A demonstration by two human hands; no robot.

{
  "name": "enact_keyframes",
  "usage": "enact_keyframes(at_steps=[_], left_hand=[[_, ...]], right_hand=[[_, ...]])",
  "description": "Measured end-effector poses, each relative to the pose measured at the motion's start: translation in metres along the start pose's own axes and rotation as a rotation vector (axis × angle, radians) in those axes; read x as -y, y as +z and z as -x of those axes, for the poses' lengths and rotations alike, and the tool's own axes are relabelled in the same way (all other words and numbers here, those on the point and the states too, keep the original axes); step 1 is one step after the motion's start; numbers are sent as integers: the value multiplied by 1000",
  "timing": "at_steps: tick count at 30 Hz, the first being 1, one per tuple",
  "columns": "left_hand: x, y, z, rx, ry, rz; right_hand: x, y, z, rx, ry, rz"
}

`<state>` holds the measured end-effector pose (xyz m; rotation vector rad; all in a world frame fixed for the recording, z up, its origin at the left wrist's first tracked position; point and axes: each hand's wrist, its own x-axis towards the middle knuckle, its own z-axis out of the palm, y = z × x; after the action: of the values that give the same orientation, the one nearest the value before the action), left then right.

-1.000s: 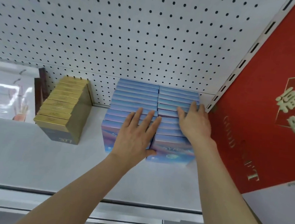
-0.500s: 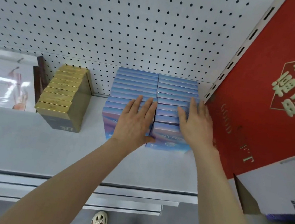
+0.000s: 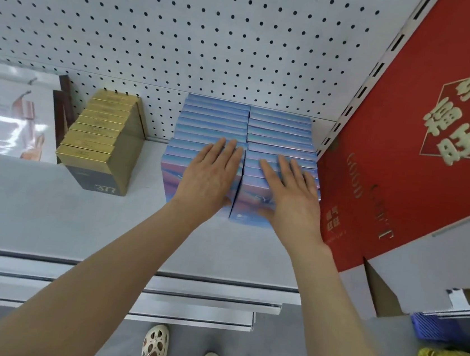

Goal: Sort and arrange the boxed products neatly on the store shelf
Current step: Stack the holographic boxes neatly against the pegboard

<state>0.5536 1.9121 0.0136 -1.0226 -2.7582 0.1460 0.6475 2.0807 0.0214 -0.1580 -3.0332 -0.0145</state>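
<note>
Two side-by-side rows of blue boxes (image 3: pixel 213 122) stand on the grey shelf (image 3: pixel 48 215), running back to the pegboard. My left hand (image 3: pixel 212 175) lies flat with straight fingers on the tops of the left row's front boxes. My right hand (image 3: pixel 293 193) lies flat the same way on the right row (image 3: pixel 280 130), its thumb over the front box's face. Each hand hides part of the front boxes.
A row of gold boxes (image 3: pixel 101 133) stands left of the blue ones. White and brown boxes (image 3: pixel 15 117) sit at the far left. A big red carton (image 3: pixel 425 141) leans at the right, beside the shelf upright. My feet show below the shelf edge.
My right hand has slid toward me, from the middle of the right row to its front boxes. The camera has tilted down and shows more floor. The left hand stays flat on its row.
</note>
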Motion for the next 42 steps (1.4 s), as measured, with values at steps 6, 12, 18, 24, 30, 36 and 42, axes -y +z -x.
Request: enact_keyframes(at_steps=[6, 12, 18, 24, 30, 36, 42], left_hand=[[-3, 3, 3, -35, 0, -34], [-9, -2, 4, -33, -51, 1], [-1, -5, 14, -52, -58, -8], [5, -6, 23, -109, -42, 15], [6, -3, 29, -131, -40, 71], [8, 6, 34, -144, -32, 76], [9, 6, 35, -121, -30, 44]], right_hand=[[1, 6, -9, -94, 52, -12], [4, 5, -7, -86, 63, 6], [11, 0, -1, -68, 32, 55], [19, -2, -4, -96, 17, 16], [20, 2, -6, -95, 3, 19], [23, 4, -13, -101, 27, 36], [25, 0, -13, -56, 29, 40]])
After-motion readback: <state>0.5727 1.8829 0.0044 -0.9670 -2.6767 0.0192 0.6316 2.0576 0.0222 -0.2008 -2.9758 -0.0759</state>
